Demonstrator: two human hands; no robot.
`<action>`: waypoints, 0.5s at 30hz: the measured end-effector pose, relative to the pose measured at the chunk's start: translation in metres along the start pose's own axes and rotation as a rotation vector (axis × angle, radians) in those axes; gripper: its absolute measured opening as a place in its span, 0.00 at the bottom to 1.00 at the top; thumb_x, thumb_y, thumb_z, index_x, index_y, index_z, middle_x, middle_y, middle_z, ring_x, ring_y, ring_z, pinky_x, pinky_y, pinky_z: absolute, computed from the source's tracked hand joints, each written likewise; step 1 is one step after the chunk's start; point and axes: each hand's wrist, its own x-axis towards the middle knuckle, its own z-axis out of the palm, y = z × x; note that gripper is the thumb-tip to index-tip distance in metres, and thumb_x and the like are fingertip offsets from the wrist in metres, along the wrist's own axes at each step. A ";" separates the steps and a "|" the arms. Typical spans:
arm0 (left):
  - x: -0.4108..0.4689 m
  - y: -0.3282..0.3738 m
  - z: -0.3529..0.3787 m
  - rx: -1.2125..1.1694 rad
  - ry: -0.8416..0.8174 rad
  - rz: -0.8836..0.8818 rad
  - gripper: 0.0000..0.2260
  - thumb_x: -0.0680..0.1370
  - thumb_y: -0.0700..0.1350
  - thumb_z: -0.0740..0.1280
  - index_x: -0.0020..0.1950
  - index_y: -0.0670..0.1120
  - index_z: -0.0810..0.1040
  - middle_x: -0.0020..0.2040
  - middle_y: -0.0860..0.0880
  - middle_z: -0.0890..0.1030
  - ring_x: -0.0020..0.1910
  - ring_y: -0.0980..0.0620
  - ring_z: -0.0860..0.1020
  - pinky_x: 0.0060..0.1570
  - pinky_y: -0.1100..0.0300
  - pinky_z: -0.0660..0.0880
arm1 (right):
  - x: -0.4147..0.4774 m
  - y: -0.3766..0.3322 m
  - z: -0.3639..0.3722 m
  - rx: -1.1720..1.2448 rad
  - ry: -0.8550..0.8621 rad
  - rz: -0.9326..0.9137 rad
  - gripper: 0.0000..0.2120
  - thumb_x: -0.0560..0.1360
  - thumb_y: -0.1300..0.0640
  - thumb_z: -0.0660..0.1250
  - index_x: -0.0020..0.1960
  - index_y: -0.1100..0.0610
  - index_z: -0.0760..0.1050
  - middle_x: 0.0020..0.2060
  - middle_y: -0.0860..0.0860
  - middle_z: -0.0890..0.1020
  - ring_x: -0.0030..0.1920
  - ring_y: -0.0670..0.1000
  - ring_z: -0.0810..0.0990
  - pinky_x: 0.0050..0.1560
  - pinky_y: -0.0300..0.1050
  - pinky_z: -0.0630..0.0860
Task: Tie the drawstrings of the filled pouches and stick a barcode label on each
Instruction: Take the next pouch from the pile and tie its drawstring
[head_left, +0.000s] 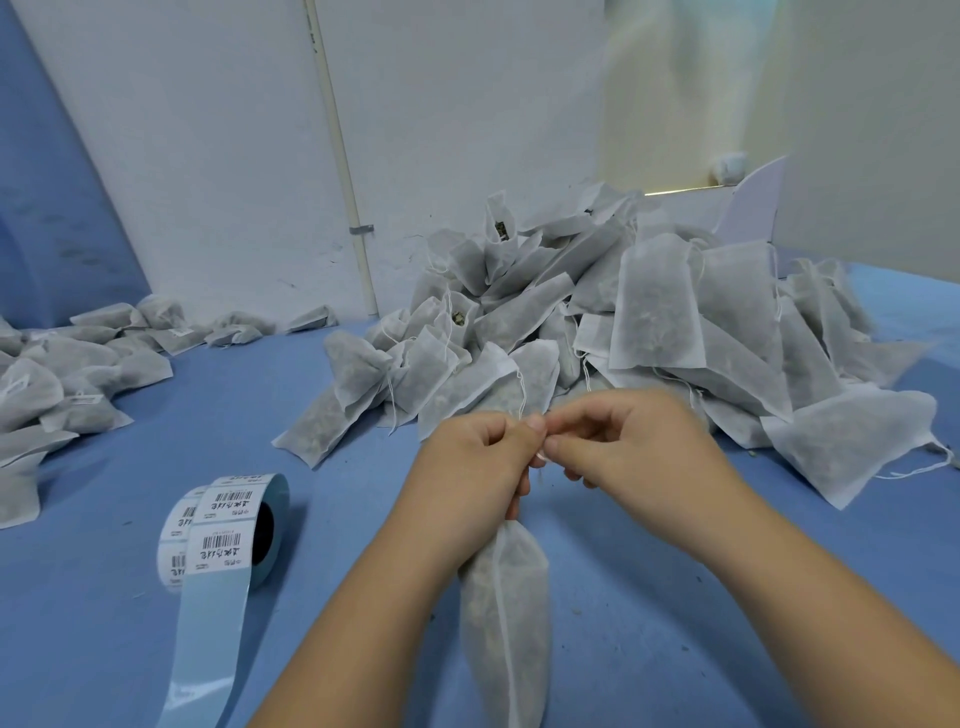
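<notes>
The neck of a filled pouch (504, 623) is gathered in the curled fingers of the left grip (478, 462). The right grip (639, 441), touching it, is closed in a pinch on the drawstring (541, 456). The pouch is stretched lengthwise toward the viewer, neck at the far end, and dark dried matter can be seen through its fabric. A heap of untied pouches (623, 312), some gaping, is piled on the blue table (779, 545) just behind. A label roll (223, 525) lies to the left, its bare backing strip (208, 649) trailing. Flattened pouches (62, 374), a few labelled, are spread far left.
</notes>
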 end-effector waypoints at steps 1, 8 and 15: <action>0.000 0.000 0.000 0.004 0.000 0.005 0.17 0.80 0.52 0.65 0.34 0.47 0.77 0.25 0.54 0.74 0.22 0.55 0.70 0.26 0.67 0.67 | -0.001 0.000 0.001 -0.056 0.008 -0.037 0.08 0.72 0.59 0.72 0.39 0.47 0.84 0.32 0.49 0.83 0.31 0.51 0.76 0.33 0.40 0.73; 0.000 0.002 0.000 -0.002 -0.027 0.017 0.17 0.81 0.52 0.64 0.34 0.46 0.76 0.25 0.53 0.74 0.23 0.55 0.70 0.29 0.64 0.69 | -0.001 -0.003 -0.002 0.001 -0.079 0.009 0.09 0.74 0.60 0.70 0.36 0.52 0.83 0.29 0.52 0.80 0.29 0.44 0.75 0.32 0.37 0.72; 0.000 0.002 -0.001 0.006 -0.074 0.041 0.17 0.80 0.54 0.65 0.34 0.48 0.77 0.25 0.55 0.74 0.23 0.55 0.70 0.32 0.61 0.70 | 0.002 0.000 -0.007 0.338 -0.206 0.279 0.09 0.74 0.62 0.69 0.35 0.57 0.80 0.28 0.50 0.71 0.27 0.47 0.66 0.28 0.39 0.65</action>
